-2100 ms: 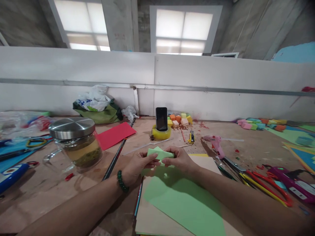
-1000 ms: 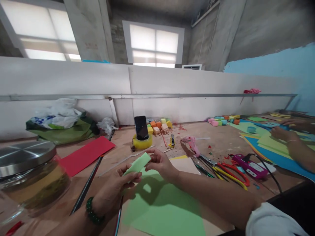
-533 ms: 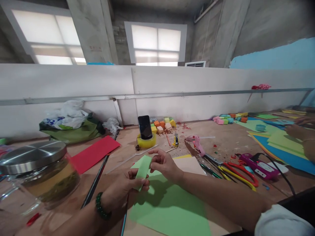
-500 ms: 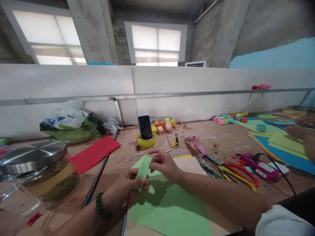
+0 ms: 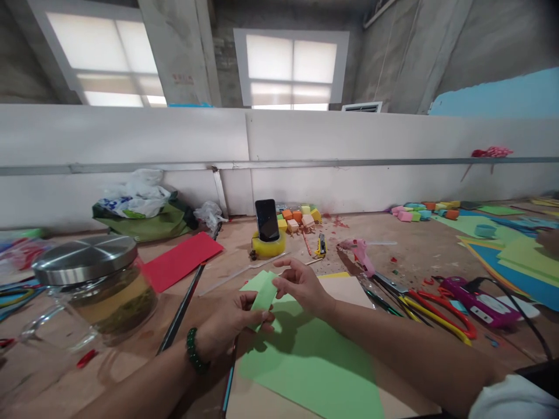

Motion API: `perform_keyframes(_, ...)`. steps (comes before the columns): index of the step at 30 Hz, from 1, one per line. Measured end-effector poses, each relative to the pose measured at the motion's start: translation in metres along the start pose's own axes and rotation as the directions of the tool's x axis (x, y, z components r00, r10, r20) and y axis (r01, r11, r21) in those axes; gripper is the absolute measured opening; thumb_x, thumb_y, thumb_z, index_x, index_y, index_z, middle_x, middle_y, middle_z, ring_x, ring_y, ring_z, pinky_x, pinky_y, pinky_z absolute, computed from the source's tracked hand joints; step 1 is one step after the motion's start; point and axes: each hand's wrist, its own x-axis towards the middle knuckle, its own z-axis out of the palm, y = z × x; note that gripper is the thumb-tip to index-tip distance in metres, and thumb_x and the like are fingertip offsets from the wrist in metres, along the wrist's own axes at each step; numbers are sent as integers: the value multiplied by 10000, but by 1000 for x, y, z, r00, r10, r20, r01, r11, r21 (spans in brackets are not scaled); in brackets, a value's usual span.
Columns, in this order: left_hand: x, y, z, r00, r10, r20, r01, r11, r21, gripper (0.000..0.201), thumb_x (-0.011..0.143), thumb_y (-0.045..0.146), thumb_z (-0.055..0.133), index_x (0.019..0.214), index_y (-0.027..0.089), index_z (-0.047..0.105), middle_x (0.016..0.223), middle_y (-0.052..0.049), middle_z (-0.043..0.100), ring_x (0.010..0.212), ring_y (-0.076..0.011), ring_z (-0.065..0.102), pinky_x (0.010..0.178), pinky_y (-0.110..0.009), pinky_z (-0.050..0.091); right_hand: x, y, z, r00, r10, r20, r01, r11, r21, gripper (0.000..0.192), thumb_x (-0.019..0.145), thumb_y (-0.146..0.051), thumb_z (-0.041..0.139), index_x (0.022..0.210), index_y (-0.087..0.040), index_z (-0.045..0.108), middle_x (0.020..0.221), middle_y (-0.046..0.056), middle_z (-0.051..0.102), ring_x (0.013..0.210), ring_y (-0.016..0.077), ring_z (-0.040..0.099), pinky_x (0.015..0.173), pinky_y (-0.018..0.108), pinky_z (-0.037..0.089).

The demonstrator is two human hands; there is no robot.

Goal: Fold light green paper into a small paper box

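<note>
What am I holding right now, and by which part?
A light-green folded paper piece: your left hand pinches its lower end; your right hand is at its upper right edge, grip unclear.

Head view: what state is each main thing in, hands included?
Left hand: gripping the green strip
Right hand: fingertips at the strip's edge, grip unclear
Green strip: folded, raised
Green sheet: lying flat
Glass mug: lid on, liquid inside
Phone: propped on the tape roll, screen dark
Glue gun: lying on its side
Red paper: lying flat
</note>
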Motion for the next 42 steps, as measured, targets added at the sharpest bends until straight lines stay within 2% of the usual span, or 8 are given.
perform_keyframes(8, -2, 2, 1, 998, -4, 70, 6, 1000, -31, 432, 572, 425, 843, 817, 140, 631, 666, -21, 664, 568, -138, 617, 530, -226, 479, -3, 10, 1, 998, -68, 14, 69, 993, -92, 422, 724, -398, 714, 1020, -190, 497, 612, -63, 629, 538, 129, 643, 571, 266, 520)
perform_keyframes(11, 0, -1, 0, 999, -3, 49, 6, 998, -60, 482, 570, 518, 826, 787, 132, 636, 685, -34, 670, 580, -139, 623, 550, -232, 478, -6, 9, 3, 997, -70, 39, 75, 988, -138, 378, 734, -358, 700, 1011, -196, 501, 611, -58, 632, 531, 132, 643, 547, 256, 512)
perform_keyframes(14, 3, -4, -1, 999, -5, 35, 8, 998, -64, 499, 532, 530, 842, 748, 126, 644, 642, -22, 662, 565, -131, 619, 552, -224, 469, -9, 6, 4, 994, -97, 59, 106, 979, -176, 338, 743, -317, 691, 1007, -192, 519, 599, -57, 619, 532, 130, 637, 548, 255, 510)
perform_keyframes(20, 2, -2, -1, 1000, 12, 24, -8, 988, -157, 476, 502, 475, 878, 719, 115, 653, 604, -17, 662, 537, -115, 608, 570, -228, 484, -10, 1, 0, 972, -138, 190, 146, 989, -33, 353, 771, -324, 689, 1053, -177, 535, 806, 26, 683, 694, 145, 668, 707, 312, 538)
perform_keyframes(24, 1, -1, 1, 1000, 9, -2, -9, 987, -158, 462, 519, 457, 878, 756, 116, 676, 598, -12, 660, 538, -110, 604, 556, -216, 483, -6, 5, 1, 983, -115, 144, 113, 993, 23, 364, 759, -363, 706, 1025, -176, 544, 731, -3, 661, 646, 135, 657, 680, 307, 537)
perform_keyframes(33, -1, 5, 6, 998, -26, -65, 16, 988, -151, 471, 445, 456, 902, 692, 121, 683, 556, -13, 661, 513, -109, 598, 493, -195, 466, -1, 4, 1, 994, -70, 79, 61, 992, 110, 369, 663, -275, 767, 968, -172, 587, 680, -41, 629, 600, 110, 632, 635, 268, 512)
perform_keyframes(37, 1, 1, 4, 996, 13, -88, -25, 991, -135, 441, 458, 438, 903, 680, 128, 680, 550, -8, 661, 510, -109, 605, 492, -191, 465, -1, 5, 1, 997, -53, 55, 44, 988, 146, 396, 648, -280, 783, 970, -179, 577, 644, -56, 627, 583, 115, 636, 644, 282, 516)
perform_keyframes(42, 2, 0, 3, 995, -1, -101, -16, 986, -165, 463, 431, 437, 911, 685, 132, 674, 542, 0, 660, 485, -100, 601, 472, -179, 459, -1, 4, 2, 992, -72, 104, 56, 987, 152, 380, 687, -334, 775, 975, -171, 587, 703, -26, 664, 638, 122, 657, 707, 306, 527)
